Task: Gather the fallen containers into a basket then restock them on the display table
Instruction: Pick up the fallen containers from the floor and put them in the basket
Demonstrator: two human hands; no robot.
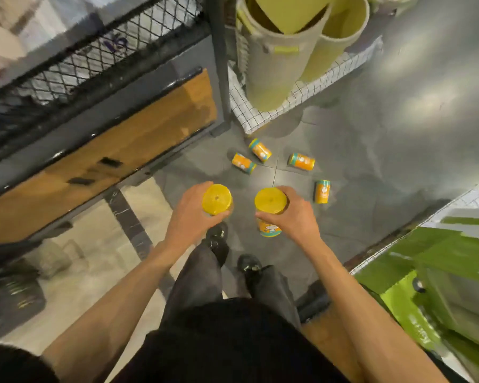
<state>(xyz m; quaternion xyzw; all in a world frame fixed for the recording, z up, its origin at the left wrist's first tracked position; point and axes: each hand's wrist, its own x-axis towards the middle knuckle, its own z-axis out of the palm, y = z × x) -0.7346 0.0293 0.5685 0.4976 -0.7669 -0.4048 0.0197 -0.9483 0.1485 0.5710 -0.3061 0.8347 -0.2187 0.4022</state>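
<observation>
My left hand (pixel 190 214) grips an upright orange container with a yellow lid (pixel 216 199). My right hand (pixel 295 214) grips a second orange container (pixel 270 201), whose printed side shows below its yellow lid. I hold both above the grey floor in front of my feet. Several more orange containers lie on their sides on the floor ahead: one (pixel 243 163) at the left, one (pixel 260 149) just behind it, one (pixel 301 161) further right and one (pixel 322 191) nearest my right hand. No basket shows.
A dark metal rack with a mesh panel (pixel 94 56) and wooden shelf (pixel 116 150) stands on the left. Tall beige and yellow bins (pixel 274 64) sit on a checked platform (pixel 260 117) ahead. Green boxes (pixel 440 272) fill a display at the right.
</observation>
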